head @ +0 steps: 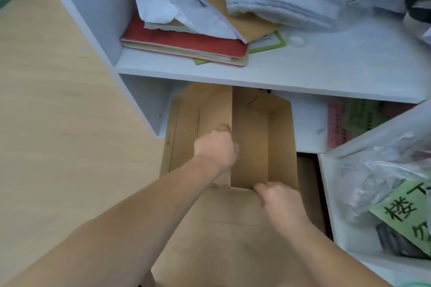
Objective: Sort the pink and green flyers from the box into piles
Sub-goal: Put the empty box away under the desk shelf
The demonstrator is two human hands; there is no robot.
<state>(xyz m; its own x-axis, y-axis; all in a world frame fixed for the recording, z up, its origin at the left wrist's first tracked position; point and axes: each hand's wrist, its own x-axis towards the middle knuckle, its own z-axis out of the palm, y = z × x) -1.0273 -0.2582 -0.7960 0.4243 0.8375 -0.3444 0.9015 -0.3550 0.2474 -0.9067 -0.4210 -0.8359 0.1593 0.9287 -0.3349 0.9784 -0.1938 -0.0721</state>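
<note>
Both hands on the cardboard box (250, 142) now. It sits at 12 o'clock from me, its far end tucked under the white shelf board (279, 72).

First worry: if I pull or lift from here, the far flaps could catch under that board and crease or tear, or the box could jerk free. The cardboard looks thin, and I'm holding it by flaps alone, so either one could fold over rather than move the box. My right forearm is also near the plastic bag (377, 177) at 4 o'clock, and a wide swing could drag it off its shelf.

My left hand (215, 149) grips the left flap (186, 123). The fingers (222, 127) are curled tight over its inner edge, with no gap showing. My right hand (281, 204) is at 5 o'clock on the near flap (221, 216). Its fingertips (263, 187) are hooked over the rim where the flap meets the box wall. It looks like a closed grip, though blur hides the thumb.

Inside the box I see only bare cardboard. The pink flyers (337, 123) and green flyers (363, 115) lie side by side on the lower shelf at 3 o'clock, well apart from both hands and too blurred to read. The sorting looks about done to me.
</note>
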